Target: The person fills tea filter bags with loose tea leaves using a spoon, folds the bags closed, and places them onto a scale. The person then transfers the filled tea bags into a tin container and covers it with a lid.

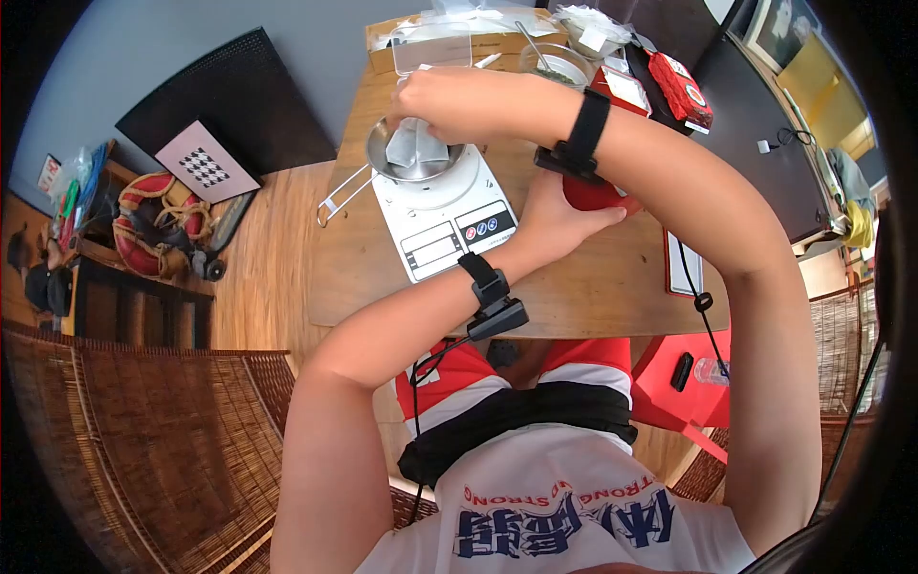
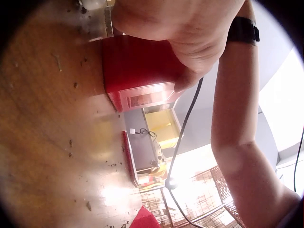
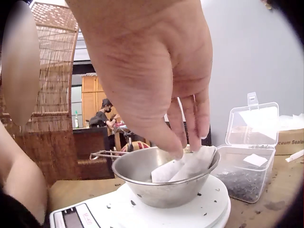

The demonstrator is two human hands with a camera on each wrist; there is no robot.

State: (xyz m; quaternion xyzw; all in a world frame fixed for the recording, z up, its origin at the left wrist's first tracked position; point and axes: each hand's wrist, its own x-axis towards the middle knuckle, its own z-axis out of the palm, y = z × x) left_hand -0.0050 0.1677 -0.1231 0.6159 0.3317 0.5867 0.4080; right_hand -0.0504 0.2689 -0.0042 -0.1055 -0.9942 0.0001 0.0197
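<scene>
My right hand [image 1: 435, 100] reaches across to the left, over a small steel bowl [image 3: 164, 192]. Its thumb and fingertips pinch the top of a white tea bag [image 3: 194, 164] that sits inside the bowl. Under the bowl is a white kitchen scale [image 1: 418, 215], its display facing me. My left hand [image 1: 550, 225] grips a red box [image 2: 137, 66] on the table, thumb along the near side; its fingers are mostly hidden beneath my right forearm in the head view. Beside the bowl, a clear plastic box [image 3: 244, 180] stands with its lid up, dark loose leaves inside.
At the back are a cardboard box [image 1: 382, 62], a glass bowl [image 1: 574, 62] with a spoon, and a red packet [image 1: 681, 91]. A wire handle [image 1: 339, 201] sticks out left of the scale. Dark crumbs dot the wooden table [image 2: 57, 118]. Another person [image 3: 107, 114] sits far back.
</scene>
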